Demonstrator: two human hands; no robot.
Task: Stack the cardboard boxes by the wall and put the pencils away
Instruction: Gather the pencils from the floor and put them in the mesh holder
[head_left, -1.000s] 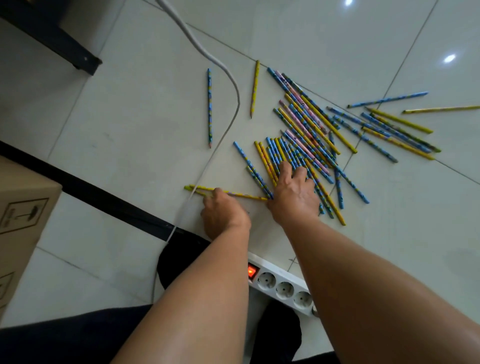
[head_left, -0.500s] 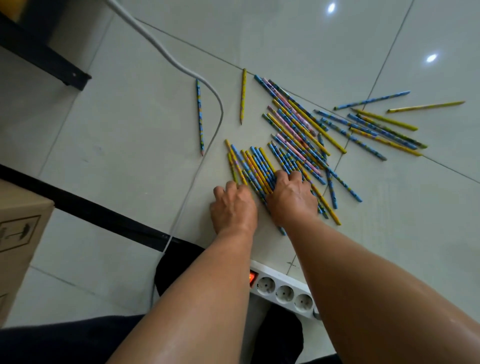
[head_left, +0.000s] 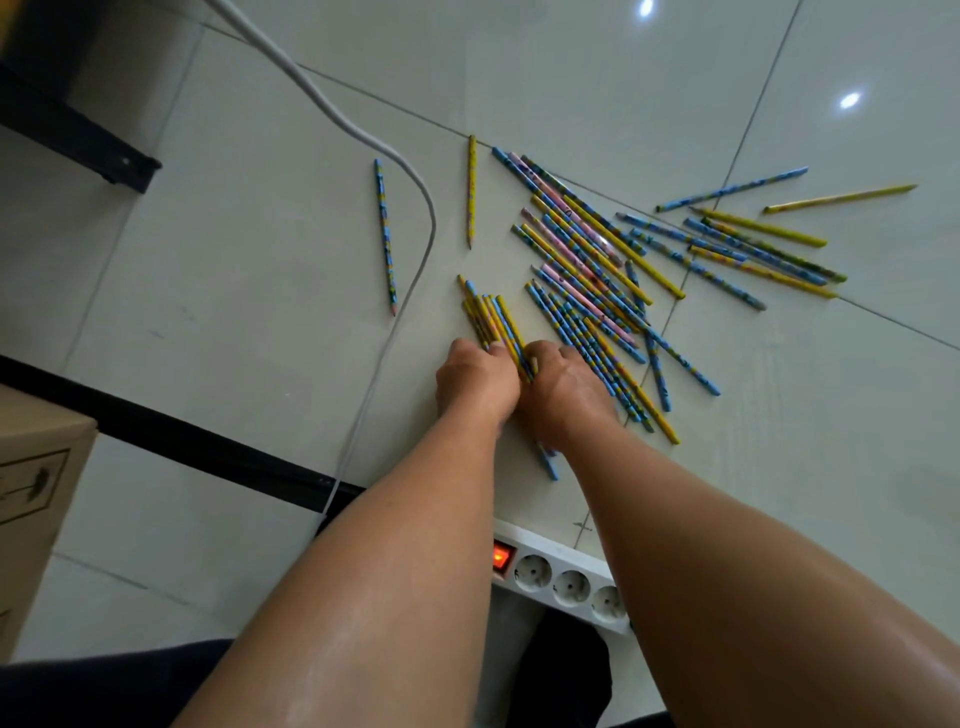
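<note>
Left grip (head_left: 475, 382) and right grip (head_left: 563, 387) curled round a small bunch of pencils (head_left: 491, 319), on the floor (head_left: 249, 291) just past the power strip (head_left: 561, 574), loose pile of pencils (head_left: 587, 260) farther past it, white cable (head_left: 432, 218) left of it, cardboard box (head_left: 36, 493) far left.

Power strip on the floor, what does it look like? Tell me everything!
The power strip is a long white plastic-looking bar lying slanted on the tiled floor, between the two forearms. Its red switch glows at one end; three round empty sockets follow. The right forearm hides its far end.
</note>
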